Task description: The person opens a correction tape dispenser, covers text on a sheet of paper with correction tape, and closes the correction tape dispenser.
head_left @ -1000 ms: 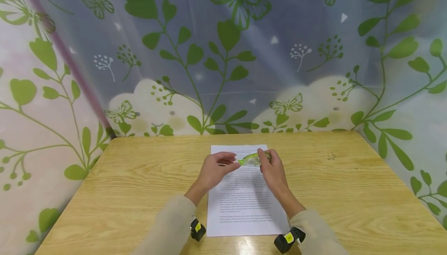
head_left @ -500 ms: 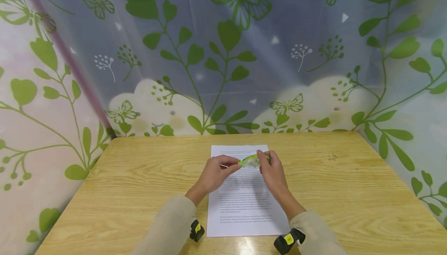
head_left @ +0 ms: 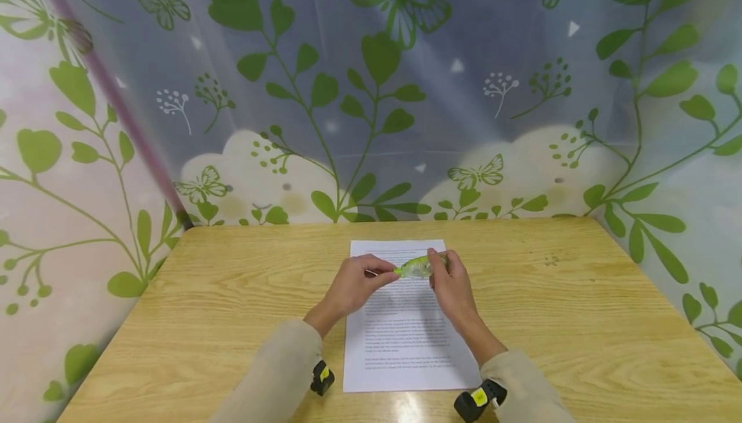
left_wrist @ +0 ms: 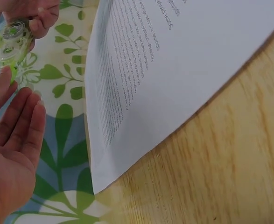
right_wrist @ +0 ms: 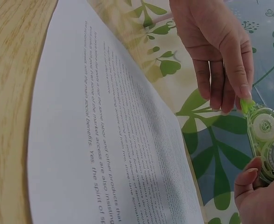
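A clear and green correction tape [head_left: 416, 267] is held above a printed sheet of paper [head_left: 406, 339]. My right hand [head_left: 453, 284] grips its body at the wide end. With thumb and forefinger, my left hand [head_left: 353, 284] pinches the bright green tip at its narrow end. The other left fingers stay extended, as the left wrist view shows on the left hand [left_wrist: 15, 135]. Two round spools show through the case of the correction tape [right_wrist: 266, 137] in the right wrist view. Whether the green tip is a separate cap I cannot tell.
The sheet lies flat on a light wooden table [head_left: 232, 307], its near edge close to the table's front. Behind the table hangs a curtain [head_left: 371, 101] with leaf and butterfly prints. Each sleeve carries a black wrist camera [head_left: 322, 378].
My left thumb and forefinger have closed together on the green tip. The left forearm has shifted slightly to the left. The right hand has barely moved.
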Available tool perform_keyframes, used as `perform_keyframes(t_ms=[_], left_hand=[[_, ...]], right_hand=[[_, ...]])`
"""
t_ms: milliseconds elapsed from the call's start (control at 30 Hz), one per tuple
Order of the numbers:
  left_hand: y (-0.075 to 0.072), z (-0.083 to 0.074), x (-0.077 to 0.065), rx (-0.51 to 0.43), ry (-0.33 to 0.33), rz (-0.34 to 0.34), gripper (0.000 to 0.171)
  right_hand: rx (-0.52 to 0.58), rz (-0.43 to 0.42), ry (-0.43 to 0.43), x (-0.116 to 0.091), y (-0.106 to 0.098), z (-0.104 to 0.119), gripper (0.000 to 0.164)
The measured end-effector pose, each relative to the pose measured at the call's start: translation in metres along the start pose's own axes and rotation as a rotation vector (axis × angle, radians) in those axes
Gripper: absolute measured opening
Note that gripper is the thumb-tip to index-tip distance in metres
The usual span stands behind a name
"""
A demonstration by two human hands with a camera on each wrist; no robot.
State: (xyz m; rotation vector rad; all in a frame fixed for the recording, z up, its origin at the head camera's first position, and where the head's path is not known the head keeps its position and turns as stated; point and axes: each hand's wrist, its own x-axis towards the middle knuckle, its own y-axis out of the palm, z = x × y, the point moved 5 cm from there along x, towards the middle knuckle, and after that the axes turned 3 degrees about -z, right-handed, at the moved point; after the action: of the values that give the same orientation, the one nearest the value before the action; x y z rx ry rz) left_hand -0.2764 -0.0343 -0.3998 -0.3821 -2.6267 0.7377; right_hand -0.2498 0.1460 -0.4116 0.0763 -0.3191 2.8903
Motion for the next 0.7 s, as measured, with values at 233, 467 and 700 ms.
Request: perform_keyframes(t_ms=[233, 467, 700], left_hand=[[0.0009, -0.0046, -0.0020, 0.062, 0.034, 0.065, 0.013], [0.0032, -0.0016, -0.0032, 0.054, 0.009, 0.112, 0.014], [0.0067, -0.0001, -0.0029, 0.048, 0.026, 0.115, 0.013]], right_hand=[[0.008, 0.006, 0.002, -0.0002, -0.0003, -0.0003, 0.041], [0.009, 0.006, 0.012, -0.0004, 0.0006, -0.0023, 0.038], [0.012, 0.010, 0.012, -0.0007, 0.0000, -0.0029, 0.038]])
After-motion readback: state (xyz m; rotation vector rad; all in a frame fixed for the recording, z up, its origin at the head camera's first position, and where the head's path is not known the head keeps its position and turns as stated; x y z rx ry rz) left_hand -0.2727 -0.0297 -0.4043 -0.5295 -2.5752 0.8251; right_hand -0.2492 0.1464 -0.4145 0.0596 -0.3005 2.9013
